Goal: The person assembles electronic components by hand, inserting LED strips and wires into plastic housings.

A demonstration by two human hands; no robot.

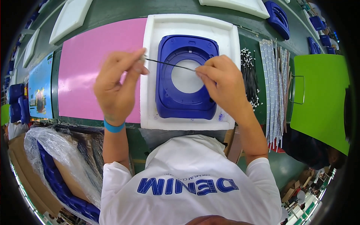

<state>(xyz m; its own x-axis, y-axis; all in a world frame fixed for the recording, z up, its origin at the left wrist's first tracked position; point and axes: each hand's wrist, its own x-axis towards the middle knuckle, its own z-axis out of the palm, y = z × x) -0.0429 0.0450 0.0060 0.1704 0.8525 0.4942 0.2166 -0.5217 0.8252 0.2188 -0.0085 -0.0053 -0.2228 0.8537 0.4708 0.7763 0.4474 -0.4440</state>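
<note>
A thin black cable [170,64] is stretched between my two hands, above a blue plastic housing [187,108] with a large round opening. My left hand [119,80], a blue band at its wrist, pinches the cable's left end, where a small light-coloured tip shows. The other end sits between the thumb and forefinger of my right hand [222,80], held over the housing's right side. Under the housing lies a white foam tray [147,108] with a raised rim.
Right of the tray lie several black cables with white ends [249,80], then several long white strips [269,82]. A bright green panel [318,93] stands farther right. To the left are a pink sheet [82,78] and plastic-wrapped blue parts [56,168].
</note>
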